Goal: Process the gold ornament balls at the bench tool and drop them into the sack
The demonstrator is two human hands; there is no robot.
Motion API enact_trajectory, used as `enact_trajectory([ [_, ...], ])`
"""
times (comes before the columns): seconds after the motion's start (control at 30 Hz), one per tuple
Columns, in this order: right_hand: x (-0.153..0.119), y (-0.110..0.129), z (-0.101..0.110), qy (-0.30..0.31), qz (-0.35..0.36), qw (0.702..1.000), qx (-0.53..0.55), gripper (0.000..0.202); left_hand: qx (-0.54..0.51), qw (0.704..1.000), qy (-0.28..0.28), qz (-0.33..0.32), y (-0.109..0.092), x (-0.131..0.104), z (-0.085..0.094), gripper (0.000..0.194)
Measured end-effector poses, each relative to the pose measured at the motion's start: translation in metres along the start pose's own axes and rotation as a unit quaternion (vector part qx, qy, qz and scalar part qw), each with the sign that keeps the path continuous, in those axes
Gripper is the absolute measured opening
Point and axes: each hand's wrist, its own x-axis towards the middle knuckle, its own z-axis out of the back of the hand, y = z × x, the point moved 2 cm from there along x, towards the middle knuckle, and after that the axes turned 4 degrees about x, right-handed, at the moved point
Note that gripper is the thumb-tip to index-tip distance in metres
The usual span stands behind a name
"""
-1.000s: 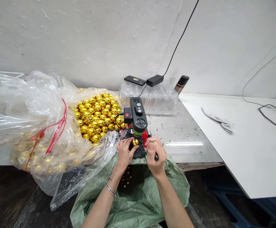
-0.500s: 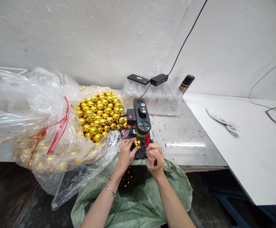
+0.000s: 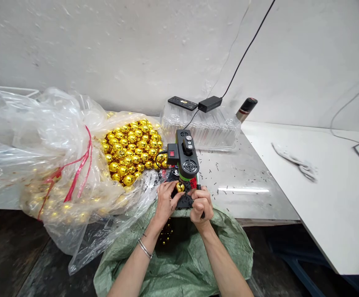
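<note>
My left hand [image 3: 166,201] pinches a shiny gold ball [image 3: 180,187] between thumb and fingers, under the head of a small black bench machine [image 3: 188,154]. My right hand [image 3: 202,205] is wrapped round the black lever handle [image 3: 202,215] at the machine's right side, its index finger partly lifted toward the ball. The machine's lower tip meets the top of the ball; the exact contact is hidden. Below both hands gapes a green woven sack [image 3: 179,264] with more gold balls [image 3: 166,233] inside.
A clear plastic bag [image 3: 74,173] spills many gold balls [image 3: 131,148] at left. Behind the machine sit a clear plastic box [image 3: 210,132], a black power adapter [image 3: 210,104] and a flask [image 3: 246,109]. Black scraps litter the metal tabletop [image 3: 244,202]. A glove [image 3: 293,161] lies at right.
My right index finger has uncurled slightly toward the ball, while the other fingers stay round the handle. My left hand keeps the ball under the machine. The whole view has shifted slightly.
</note>
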Motion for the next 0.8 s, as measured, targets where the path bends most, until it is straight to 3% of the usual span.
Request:
enact_trajectory([
  [0.17, 0.004, 0.003, 0.002, 0.007, -0.002, 1.0, -0.001, 0.033, -0.014, 1.0, 0.002, 0.002, 0.002, 0.001, -0.001, 0.029],
  [0.37, 0.056, 0.028, 0.006, -0.032, -0.106, 0.994, 0.013, 0.031, -0.025, 1.0, -0.01, 0.005, 0.001, 0.003, 0.0, 0.029],
  [0.5, 0.077, 0.039, 0.007, -0.015, -0.145, 0.989, 0.025, 0.032, -0.042, 0.998, -0.013, -0.037, -0.012, -0.026, 0.013, 0.033],
  [0.63, 0.07, 0.04, 0.007, -0.009, -0.129, 0.991, 0.032, 0.032, -0.018, 0.995, 0.041, -0.092, -0.019, -0.053, 0.026, 0.049],
  [0.7, 0.065, 0.038, 0.007, -0.013, -0.124, 0.992, 0.038, 0.032, 0.003, 0.996, 0.013, -0.083, -0.013, -0.042, 0.029, 0.048],
  [0.8, 0.061, 0.036, 0.005, -0.022, -0.124, 0.991, 0.04, 0.033, 0.048, 0.995, -0.091, -0.005, 0.007, 0.002, 0.03, 0.035],
])
